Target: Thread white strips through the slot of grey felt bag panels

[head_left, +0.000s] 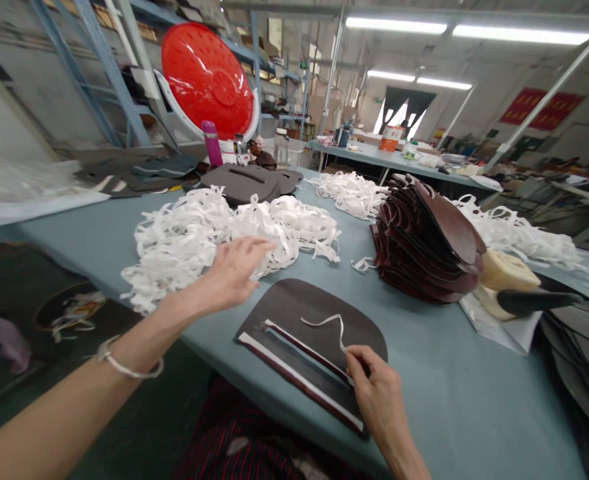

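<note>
A dark, rounded leather panel (294,300) lies flat on the table, with a long slot and white strips along its straight edge and the slot. My right hand (379,393) rests at the panel's right end, thumb and fingers pinching a narrow white strip (341,327). The strip's free end curls over the panel. My left hand (239,267) is stretched out above the panel's far left side, fingers extended and holding nothing. Behind it spreads a loose heap of white strips (179,233); whether the fingers touch it I cannot tell.
A stack of brown leather pieces (424,240) stands at right, beside a yellowish block (509,273) and a black handle (534,302). More dark panels (584,373) lie at the right edge. Farther back are grey pieces (249,180), a purple bottle (211,143) and a red basin (207,80).
</note>
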{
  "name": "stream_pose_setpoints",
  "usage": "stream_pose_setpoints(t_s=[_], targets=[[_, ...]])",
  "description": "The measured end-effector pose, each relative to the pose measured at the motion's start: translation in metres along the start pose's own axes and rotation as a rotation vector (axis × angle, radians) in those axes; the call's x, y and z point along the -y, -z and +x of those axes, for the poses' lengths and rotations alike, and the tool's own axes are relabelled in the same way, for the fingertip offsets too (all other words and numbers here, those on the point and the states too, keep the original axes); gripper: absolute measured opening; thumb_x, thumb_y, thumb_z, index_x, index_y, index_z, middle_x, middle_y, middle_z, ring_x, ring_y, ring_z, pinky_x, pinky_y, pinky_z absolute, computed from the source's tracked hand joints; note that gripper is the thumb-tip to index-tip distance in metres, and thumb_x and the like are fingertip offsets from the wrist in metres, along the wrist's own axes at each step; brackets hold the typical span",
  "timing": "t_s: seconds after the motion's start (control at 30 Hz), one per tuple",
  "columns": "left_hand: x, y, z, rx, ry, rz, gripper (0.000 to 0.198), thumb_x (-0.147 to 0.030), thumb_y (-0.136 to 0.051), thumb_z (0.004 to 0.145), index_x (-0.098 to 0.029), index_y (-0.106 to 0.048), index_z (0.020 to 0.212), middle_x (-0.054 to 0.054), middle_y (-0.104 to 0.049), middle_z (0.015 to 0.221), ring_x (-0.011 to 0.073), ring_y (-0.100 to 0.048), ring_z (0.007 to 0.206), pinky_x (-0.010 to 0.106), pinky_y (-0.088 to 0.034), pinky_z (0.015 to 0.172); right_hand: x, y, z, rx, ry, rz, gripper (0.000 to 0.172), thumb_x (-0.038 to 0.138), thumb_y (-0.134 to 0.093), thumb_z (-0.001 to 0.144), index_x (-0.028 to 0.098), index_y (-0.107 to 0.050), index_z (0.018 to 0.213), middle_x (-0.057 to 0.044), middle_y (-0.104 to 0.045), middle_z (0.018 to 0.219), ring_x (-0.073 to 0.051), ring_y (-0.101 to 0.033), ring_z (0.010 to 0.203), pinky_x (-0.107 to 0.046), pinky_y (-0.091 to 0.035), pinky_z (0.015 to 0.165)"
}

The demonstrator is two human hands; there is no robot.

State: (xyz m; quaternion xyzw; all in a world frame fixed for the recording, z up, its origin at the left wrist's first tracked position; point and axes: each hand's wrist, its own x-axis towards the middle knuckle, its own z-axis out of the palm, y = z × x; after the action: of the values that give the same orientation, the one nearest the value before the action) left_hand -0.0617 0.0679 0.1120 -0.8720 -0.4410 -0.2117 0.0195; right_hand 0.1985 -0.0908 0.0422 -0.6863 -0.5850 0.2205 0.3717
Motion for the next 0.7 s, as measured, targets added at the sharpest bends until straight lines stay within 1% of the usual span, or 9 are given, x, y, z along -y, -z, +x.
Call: stream_pose_setpoints(t_s=[0.07, 0.1, 0.17, 0.2, 0.3, 0.37, 0.5, 0.63, 0.7], targets=[[-0.046, -0.004, -0.005, 0.15, -0.254, -0.249, 0.052, -0.038, -0.058, 0.086, -0.021, -0.042, 0.133, 0.009, -0.047, 0.135, 0.0261, -0.038, 0.129, 0.043, -0.028, 0.107, 0.02, -0.009, 0.003, 0.048, 0.084, 0.062, 0.025, 0.034, -0.045, 0.091, 0.02, -0.063, 0.081, 0.001, -0.059, 0.066, -0.013, -0.053, 0.061, -0.022, -0.038, 0.061], [-0.066, -0.009, -0.007, 0.211, -0.31, -0.345, 0.05, -0.042, -0.057, 0.087, -0.022, -0.044, 0.131, 0.008, -0.051, 0.131, 0.0248, -0.04, 0.128, 0.042, -0.027, 0.108, 0.028, -0.011, 0.003, 0.062, 0.106, 0.089, 0.025, 0.033, -0.045, 0.091, 0.02, -0.063, 0.081, 0.001, -0.058, 0.066, -0.012, -0.052, 0.061, -0.022, -0.038, 0.06], [-0.091, -0.019, -0.012, 0.332, -0.317, -0.487, 0.029, -0.04, -0.047, 0.093, -0.022, -0.056, 0.114, 0.005, -0.064, 0.108, 0.0205, -0.054, 0.11, 0.037, -0.033, 0.101, 0.035, -0.008, 0.002, 0.06, 0.08, 0.111, 0.025, 0.035, -0.045, 0.091, 0.02, -0.062, 0.08, 0.002, -0.056, 0.064, -0.012, -0.05, 0.058, -0.021, -0.037, 0.058], [-0.094, -0.022, -0.014, 0.397, -0.281, -0.54, 0.026, -0.038, -0.043, 0.095, -0.021, -0.06, 0.103, 0.003, -0.066, 0.096, 0.0181, -0.058, 0.098, 0.032, -0.037, 0.093, 0.034, -0.003, -0.001, 0.055, 0.04, 0.104, 0.026, 0.037, -0.045, 0.091, 0.02, -0.061, 0.079, 0.003, -0.055, 0.062, -0.012, -0.049, 0.058, -0.021, -0.036, 0.057], [-0.075, -0.027, -0.026, 0.55, -0.126, -0.647, 0.03, -0.035, -0.039, 0.096, -0.019, -0.06, 0.083, -0.002, -0.063, 0.075, 0.0128, -0.057, 0.073, 0.023, -0.038, 0.07, 0.015, 0.014, -0.013, 0.078, -0.1, 0.033, 0.031, 0.043, -0.046, 0.09, 0.021, -0.059, 0.073, 0.004, -0.051, 0.059, -0.012, -0.048, 0.057, -0.021, -0.036, 0.056], [-0.052, -0.028, -0.038, 0.572, -0.05, -0.68, 0.028, -0.033, -0.04, 0.095, -0.018, -0.059, 0.082, -0.002, -0.061, 0.076, 0.0117, -0.055, 0.071, 0.022, -0.037, 0.067, -0.001, 0.022, -0.025, 0.128, -0.173, -0.015, 0.034, 0.047, -0.044, 0.09, 0.022, -0.059, 0.073, 0.004, -0.05, 0.058, -0.012, -0.048, 0.055, -0.021, -0.035, 0.054], [-0.025, -0.035, -0.065, 0.574, 0.092, -0.694, 0.024, -0.03, -0.042, 0.092, -0.019, -0.062, 0.084, -0.001, -0.063, 0.082, 0.0127, -0.056, 0.076, 0.021, -0.038, 0.069, -0.022, 0.015, -0.045, 0.204, -0.229, -0.087, 0.036, 0.052, -0.041, 0.09, 0.024, -0.06, 0.077, 0.004, -0.053, 0.058, -0.013, -0.051, 0.055, -0.021, -0.038, 0.056], [-0.022, -0.049, -0.08, 0.488, 0.372, -0.589, 0.021, -0.034, -0.051, 0.085, -0.019, -0.064, 0.079, -0.002, -0.063, 0.069, 0.0137, -0.057, 0.065, 0.022, -0.037, 0.059, -0.03, 0.0, -0.052, 0.19, -0.257, -0.183, 0.036, 0.056, -0.043, 0.087, 0.025, -0.059, 0.078, 0.002, -0.061, 0.063, -0.016, -0.058, 0.06, -0.022, -0.041, 0.06], [-0.022, -0.053, -0.08, 0.432, 0.438, -0.555, 0.018, -0.033, -0.053, 0.082, -0.019, -0.064, 0.078, -0.002, -0.064, 0.068, 0.0142, -0.059, 0.065, 0.022, -0.037, 0.059, -0.033, -0.002, -0.053, 0.19, -0.274, -0.214, 0.036, 0.058, -0.043, 0.086, 0.026, -0.059, 0.078, 0.002, -0.063, 0.064, -0.017, -0.06, 0.061, -0.023, -0.042, 0.06]])
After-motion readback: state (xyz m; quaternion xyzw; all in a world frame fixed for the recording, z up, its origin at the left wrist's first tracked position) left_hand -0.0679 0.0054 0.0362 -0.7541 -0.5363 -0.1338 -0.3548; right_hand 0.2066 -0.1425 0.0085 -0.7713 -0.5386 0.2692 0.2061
